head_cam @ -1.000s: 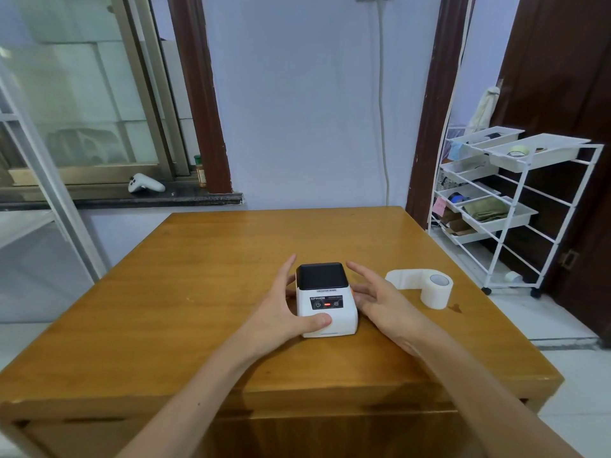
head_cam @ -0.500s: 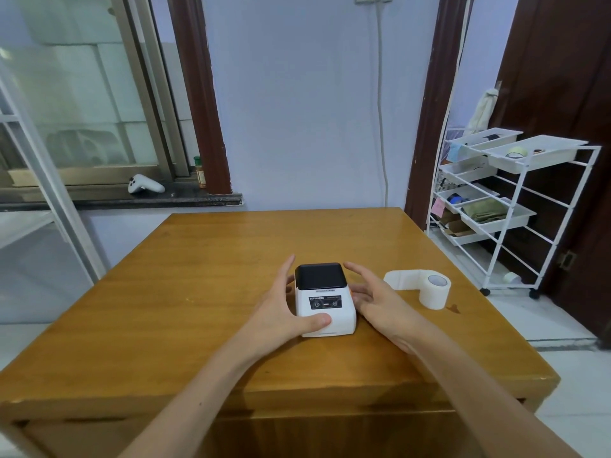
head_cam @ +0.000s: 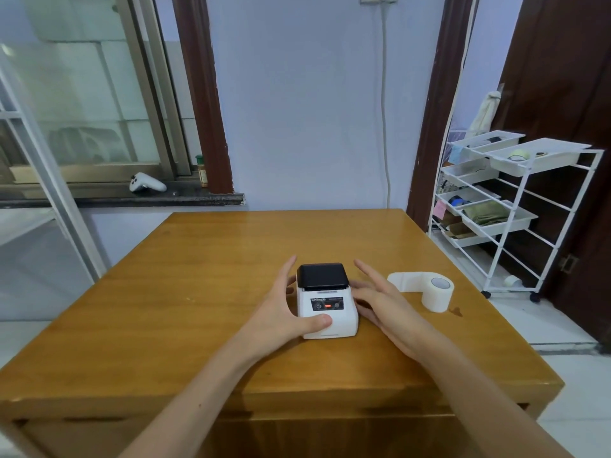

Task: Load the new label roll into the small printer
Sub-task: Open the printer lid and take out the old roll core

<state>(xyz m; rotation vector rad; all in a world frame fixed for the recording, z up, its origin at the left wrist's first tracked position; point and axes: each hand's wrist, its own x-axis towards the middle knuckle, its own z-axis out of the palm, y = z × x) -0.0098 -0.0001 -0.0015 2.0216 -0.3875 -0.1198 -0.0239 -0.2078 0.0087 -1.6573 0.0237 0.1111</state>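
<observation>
A small white printer (head_cam: 330, 312) with a black lid sits closed on the wooden table (head_cam: 198, 292), a red light on its front panel. My left hand (head_cam: 281, 312) clasps its left side, thumb pressed on the lower front. My right hand (head_cam: 380, 302) lies against its right side with fingers spread. The white label roll (head_cam: 436, 294) stands on the table to the right of the printer, a strip unrolled toward the left and lying apart from my right hand.
A white wire cart (head_cam: 515, 213) with trays stands right of the table by a dark door. A white game controller (head_cam: 147, 184) and a small bottle (head_cam: 201, 170) rest on the window ledge behind. A cable (head_cam: 385, 110) runs down the wall.
Both hands stay on the printer's sides; my right hand's fingers have spread a little wider. The printer and the roll have not moved.
</observation>
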